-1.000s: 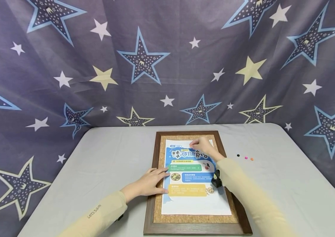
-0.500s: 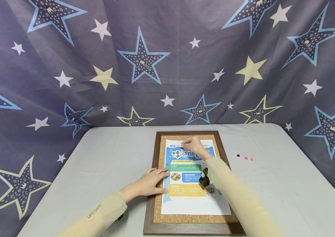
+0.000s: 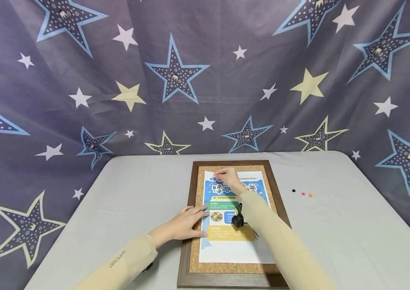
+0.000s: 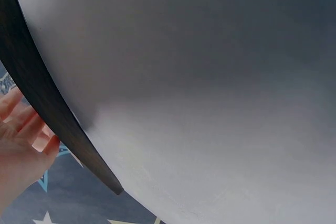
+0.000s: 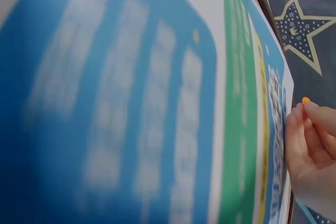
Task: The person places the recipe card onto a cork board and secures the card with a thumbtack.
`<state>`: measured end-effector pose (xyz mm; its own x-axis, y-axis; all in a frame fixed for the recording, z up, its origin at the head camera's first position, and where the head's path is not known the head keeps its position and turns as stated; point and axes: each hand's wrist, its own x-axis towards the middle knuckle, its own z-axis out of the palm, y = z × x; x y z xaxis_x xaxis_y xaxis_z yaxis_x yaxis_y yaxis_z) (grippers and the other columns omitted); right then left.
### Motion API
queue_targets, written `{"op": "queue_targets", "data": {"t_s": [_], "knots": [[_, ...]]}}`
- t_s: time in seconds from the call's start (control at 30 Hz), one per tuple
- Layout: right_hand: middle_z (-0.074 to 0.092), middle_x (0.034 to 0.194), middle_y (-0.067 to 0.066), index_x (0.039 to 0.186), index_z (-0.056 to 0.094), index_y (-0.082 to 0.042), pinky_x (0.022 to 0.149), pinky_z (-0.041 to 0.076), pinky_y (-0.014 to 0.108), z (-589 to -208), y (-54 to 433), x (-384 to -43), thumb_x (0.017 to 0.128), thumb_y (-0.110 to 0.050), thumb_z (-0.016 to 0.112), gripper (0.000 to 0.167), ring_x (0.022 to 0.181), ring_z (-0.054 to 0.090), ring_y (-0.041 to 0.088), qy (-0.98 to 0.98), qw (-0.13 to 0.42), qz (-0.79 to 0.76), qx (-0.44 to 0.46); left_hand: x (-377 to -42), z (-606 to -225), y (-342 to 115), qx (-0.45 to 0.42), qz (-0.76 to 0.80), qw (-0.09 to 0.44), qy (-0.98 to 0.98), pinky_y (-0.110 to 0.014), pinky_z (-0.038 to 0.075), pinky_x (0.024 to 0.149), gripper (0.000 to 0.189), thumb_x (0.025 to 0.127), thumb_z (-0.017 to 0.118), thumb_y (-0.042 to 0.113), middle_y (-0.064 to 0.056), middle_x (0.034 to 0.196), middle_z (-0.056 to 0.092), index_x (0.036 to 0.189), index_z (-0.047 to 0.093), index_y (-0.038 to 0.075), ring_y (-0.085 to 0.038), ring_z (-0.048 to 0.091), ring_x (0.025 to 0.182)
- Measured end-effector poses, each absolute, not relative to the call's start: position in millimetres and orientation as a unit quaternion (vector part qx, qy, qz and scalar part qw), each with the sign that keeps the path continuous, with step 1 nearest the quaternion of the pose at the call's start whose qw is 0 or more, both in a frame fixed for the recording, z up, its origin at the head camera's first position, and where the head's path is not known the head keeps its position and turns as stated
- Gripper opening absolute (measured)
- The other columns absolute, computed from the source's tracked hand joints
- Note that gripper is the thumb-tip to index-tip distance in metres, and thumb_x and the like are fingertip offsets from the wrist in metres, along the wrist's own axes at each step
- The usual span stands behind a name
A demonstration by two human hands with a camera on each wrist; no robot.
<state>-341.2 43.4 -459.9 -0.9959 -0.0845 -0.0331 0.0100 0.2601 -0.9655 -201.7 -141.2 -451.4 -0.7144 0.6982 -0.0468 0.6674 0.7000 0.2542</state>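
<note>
A printed poster in blue, green and yellow lies on a cork board with a dark wooden frame. Near the poster's top left corner is my right hand. Its thumb and fingers pinch a small orange thumbtack, of which only the round head shows in the right wrist view. My left hand rests across the board's left side, fingers spread, with fingertips on the poster's left edge. The right forearm hides part of the poster's right half.
To the right of the board, on the grey tablecloth, lie three small tacks: black, pink and orange. A dark curtain with printed stars hangs behind the table.
My right hand has moved left along the poster's top edge with the thumbtack, from right of the middle to near the left corner. The left hand has stayed in place.
</note>
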Motion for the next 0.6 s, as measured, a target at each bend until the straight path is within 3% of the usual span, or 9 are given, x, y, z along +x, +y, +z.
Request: {"op": "queue_targets", "data": {"t_s": [0.37,0.6], "knots": [[0.065,0.085,0.021,0.090,0.066,0.010,0.064,0.052,0.026,-463.9,22.3,-343.9,0.080,0.001,0.061,0.014,0.072,0.064,0.024,0.757,0.006,-0.653,-0.010,-201.4,-451.9,-140.8,0.370,0.110,0.071,0.920,-0.047,0.023,0.102,0.066,0.082,0.054,0.051,-0.012,0.141,0.030,0.132,0.041,0.009,-0.023,0.031,0.127],[0.066,0.080,0.021,0.087,0.067,0.008,0.056,0.051,0.024,-466.5,17.7,-345.9,0.081,-0.001,0.062,0.012,0.057,0.060,0.013,0.767,0.011,-0.642,0.011,-201.9,-454.5,-140.8,0.372,0.109,0.065,0.919,-0.047,0.022,0.102,0.067,0.082,0.053,0.051,-0.012,0.141,0.030,0.132,0.041,0.009,-0.023,0.031,0.127]]}}
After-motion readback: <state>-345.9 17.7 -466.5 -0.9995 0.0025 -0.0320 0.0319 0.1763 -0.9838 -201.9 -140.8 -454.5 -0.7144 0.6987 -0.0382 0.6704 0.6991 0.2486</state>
